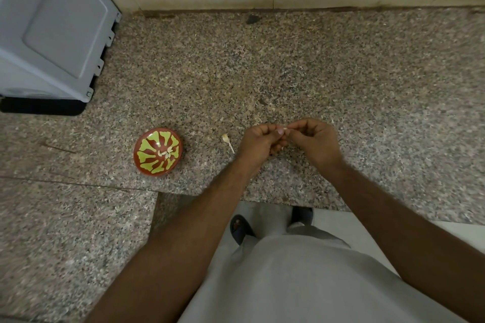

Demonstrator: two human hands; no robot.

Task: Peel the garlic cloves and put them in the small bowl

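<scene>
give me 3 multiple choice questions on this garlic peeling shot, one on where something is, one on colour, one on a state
1. Where is the small bowl relative to the hands?
A. to their left
B. to their right
C. between them

2. What colours is the bowl?
A. blue and white
B. red-brown and yellow-green
C. plain steel

3. What are the hands doing?
A. lying flat on the counter
B. both pinching a garlic clove
C. lifting the bowl

Answers: 1 A, the bowl sits left of the left hand. 2 B, its pattern shows it. 3 B, the left and right hand fingertips meet on the clove.
</scene>
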